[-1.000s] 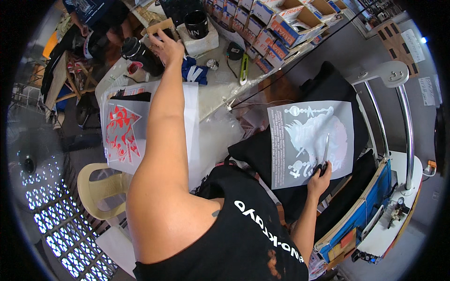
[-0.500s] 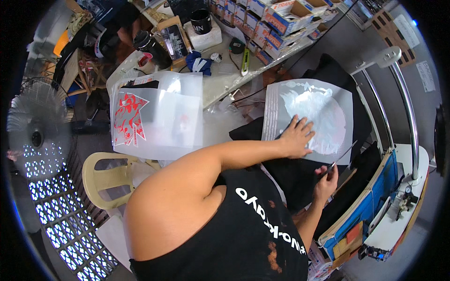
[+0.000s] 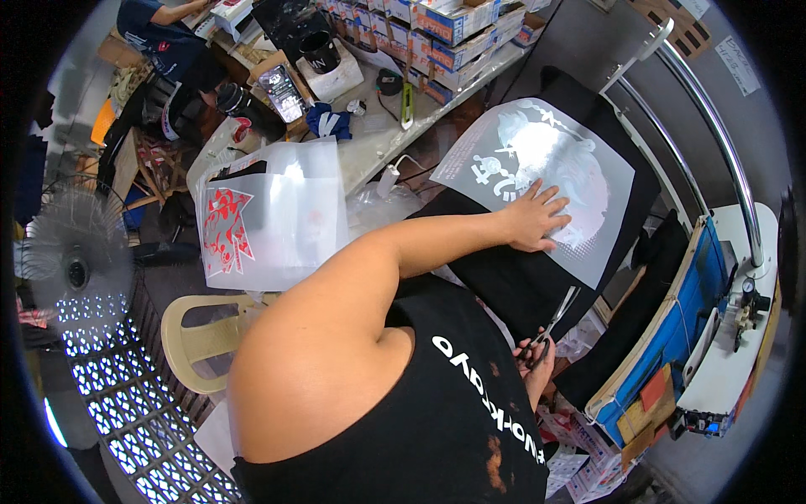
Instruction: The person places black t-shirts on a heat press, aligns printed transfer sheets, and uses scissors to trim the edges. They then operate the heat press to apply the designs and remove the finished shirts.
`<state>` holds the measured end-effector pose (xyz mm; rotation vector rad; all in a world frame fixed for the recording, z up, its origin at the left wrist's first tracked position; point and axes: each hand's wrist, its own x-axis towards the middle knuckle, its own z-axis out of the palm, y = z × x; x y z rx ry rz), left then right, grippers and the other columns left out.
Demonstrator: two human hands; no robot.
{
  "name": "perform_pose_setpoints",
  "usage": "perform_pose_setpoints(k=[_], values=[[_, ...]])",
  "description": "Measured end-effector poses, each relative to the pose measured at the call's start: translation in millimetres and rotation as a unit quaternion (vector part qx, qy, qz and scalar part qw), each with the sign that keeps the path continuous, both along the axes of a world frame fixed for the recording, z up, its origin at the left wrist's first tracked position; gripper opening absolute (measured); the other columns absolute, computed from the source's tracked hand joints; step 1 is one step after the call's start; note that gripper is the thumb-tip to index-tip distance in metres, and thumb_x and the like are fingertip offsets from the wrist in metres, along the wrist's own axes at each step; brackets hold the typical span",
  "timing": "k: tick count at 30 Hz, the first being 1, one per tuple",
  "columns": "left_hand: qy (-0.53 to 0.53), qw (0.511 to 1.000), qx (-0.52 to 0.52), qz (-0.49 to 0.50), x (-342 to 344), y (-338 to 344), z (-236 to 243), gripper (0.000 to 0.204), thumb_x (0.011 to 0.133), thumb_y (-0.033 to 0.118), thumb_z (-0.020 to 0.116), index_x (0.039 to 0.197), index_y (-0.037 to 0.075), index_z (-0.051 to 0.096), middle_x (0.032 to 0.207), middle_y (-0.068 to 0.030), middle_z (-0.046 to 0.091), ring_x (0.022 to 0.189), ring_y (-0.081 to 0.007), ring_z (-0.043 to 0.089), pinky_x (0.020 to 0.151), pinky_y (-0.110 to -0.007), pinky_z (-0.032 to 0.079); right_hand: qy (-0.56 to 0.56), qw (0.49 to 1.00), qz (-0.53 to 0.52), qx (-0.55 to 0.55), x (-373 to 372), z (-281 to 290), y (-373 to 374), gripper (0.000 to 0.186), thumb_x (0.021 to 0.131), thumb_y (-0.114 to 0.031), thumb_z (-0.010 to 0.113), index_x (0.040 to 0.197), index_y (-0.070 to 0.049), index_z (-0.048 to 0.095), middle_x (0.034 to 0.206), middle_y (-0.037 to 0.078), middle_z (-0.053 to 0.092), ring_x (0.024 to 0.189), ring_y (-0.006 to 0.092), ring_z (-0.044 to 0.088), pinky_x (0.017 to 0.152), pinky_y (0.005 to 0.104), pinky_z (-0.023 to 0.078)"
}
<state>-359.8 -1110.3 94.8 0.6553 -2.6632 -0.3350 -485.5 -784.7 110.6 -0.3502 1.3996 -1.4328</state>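
My left hand (image 3: pixel 537 220) lies with fingers spread on a translucent sheet (image 3: pixel 606 244) bearing a pale white and grey print. The sheet rests on black fabric (image 3: pixel 495 273). Close to my body, my right hand (image 3: pixel 537 363) grips a pair of scissors (image 3: pixel 561 312). The blades point up and away over the fabric's near right edge, apart from the sheet. To the left, a stack of similar sheets (image 3: pixel 294 231) carries a red star-edged print.
A beige plastic chair (image 3: pixel 180 340) and a fan (image 3: pixel 77 269) stand left. Boxes (image 3: pixel 457 25), a black mug (image 3: pixel 319 52) and a green cutter (image 3: pixel 407 105) occupy the back table. On the right is a machine with a metal bar (image 3: pixel 735 155). Another person (image 3: pixel 168 42) works far left.
The sheet now lies turned at an angle, with more of its print showing. My right hand has drawn the scissors back toward my body. My left hand remains on the sheet.
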Motion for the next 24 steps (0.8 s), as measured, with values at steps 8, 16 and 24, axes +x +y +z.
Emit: perform_pose_setpoints(k=[8,16,24], values=[[-0.059,0.994,0.011,-0.096,24.7,-24.1,4.5,0.063,0.093,0.049,0.063,0.147,0.018,0.051,0.158,-0.0201,0.039,0.148,-0.0435,0.032,0.122,-0.061,0.018,-0.041,0.993,-0.041,0.104,11.4,4.4,-3.5,0.054,0.104,-0.021,0.058,0.153,-0.009,0.039,0.1,0.011,0.068,0.076,0.0165,0.067,0.061,0.0256,0.055],[0.042,0.981,0.049,-0.181,-15.0,39.4,21.5,0.059,0.083,0.032,0.079,0.133,0.009,0.058,0.143,-0.015,0.052,0.144,-0.0365,0.039,0.12,-0.063,0.023,0.011,0.997,-0.047,0.061,27.4,15.3,-35.6,0.054,0.102,-0.023,0.064,0.152,-0.013,0.044,0.098,0.008,0.063,0.076,0.0145,0.068,0.06,0.0278,0.059],[0.092,0.976,0.018,-0.199,-11.1,53.7,11.1,0.017,0.09,0.015,0.069,0.106,0.012,0.073,0.121,-0.0057,0.069,0.13,-0.0335,0.056,0.117,-0.055,0.036,0.0,0.998,-0.031,0.058,33.9,22.9,-48.6,0.054,0.102,-0.023,0.065,0.151,-0.012,0.046,0.094,0.007,0.061,0.07,0.0135,0.065,0.054,0.0264,0.055]])
